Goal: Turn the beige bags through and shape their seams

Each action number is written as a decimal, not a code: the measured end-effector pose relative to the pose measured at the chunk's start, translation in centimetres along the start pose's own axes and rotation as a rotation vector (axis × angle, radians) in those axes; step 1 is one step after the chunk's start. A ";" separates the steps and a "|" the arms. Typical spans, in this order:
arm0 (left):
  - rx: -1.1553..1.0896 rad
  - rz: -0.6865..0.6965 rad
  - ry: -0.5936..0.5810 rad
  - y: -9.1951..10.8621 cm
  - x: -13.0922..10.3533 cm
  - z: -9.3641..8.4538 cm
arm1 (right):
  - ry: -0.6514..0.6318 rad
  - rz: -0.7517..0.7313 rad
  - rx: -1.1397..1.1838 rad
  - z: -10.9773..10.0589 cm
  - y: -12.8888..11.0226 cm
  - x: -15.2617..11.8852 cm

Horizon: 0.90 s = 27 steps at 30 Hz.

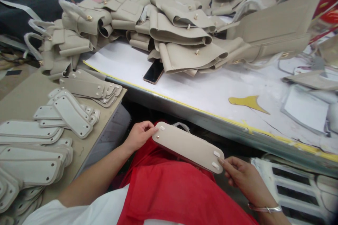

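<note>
A long beige bag base panel (188,146) with rounded ends is held over my lap, tilted down to the right. White tabs cover studs at its corners, two at the right end and one at the upper left. The lower left corner shows a bare gold-coloured stud (157,136). My left hand (141,135) pinches the panel's left end between thumb and finger. At the other end, my right hand (239,174) grips the edge with thumb and fingers, the remaining fingers curled. Part of a pale loop (181,126) shows behind the panel.
Stacked base panels (31,161) cover much of the side table (105,116) on the left. Beige bag bodies (185,24) are heaped across the white worktable (190,91). Near its front lie a phone (153,72) and a yellow piece (248,102). A white slatted stool (293,186) stands lower right.
</note>
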<state>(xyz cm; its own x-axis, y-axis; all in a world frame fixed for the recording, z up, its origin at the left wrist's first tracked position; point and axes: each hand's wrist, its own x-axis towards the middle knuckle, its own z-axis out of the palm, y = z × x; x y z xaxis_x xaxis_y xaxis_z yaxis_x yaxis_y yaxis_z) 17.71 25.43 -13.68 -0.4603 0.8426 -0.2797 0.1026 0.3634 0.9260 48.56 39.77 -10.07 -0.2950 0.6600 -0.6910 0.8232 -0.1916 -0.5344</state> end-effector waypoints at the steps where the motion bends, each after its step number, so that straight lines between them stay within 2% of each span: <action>1: 0.035 -0.007 -0.013 -0.1 0.2 0.0 | -0.001 0.004 0.001 0.0 0.1 0.0; 6: 0.074 -0.063 -0.020 -0.9 0.8 0.1 | -0.001 0.005 0.009 0.0 0.4 0.1; 11: 0.095 -0.086 -0.032 -0.7 0.9 0.0 | -0.018 -0.007 0.025 -0.1 0.2 0.0; 18: 0.097 -0.077 -0.077 -0.8 1.5 -0.2 | -0.029 -0.016 0.031 -0.3 0.0 0.1; 27: 0.228 -0.046 -0.136 -0.2 2.1 -0.6 | -0.011 -0.040 0.017 -0.1 -0.1 0.0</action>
<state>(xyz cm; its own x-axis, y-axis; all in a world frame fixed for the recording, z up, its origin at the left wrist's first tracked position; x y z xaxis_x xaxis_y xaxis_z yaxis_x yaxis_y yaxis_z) 16.22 26.88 -14.32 -0.3477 0.8633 -0.3659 0.2877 0.4696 0.8347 48.54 39.85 -9.99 -0.3331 0.6596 -0.6737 0.8022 -0.1773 -0.5702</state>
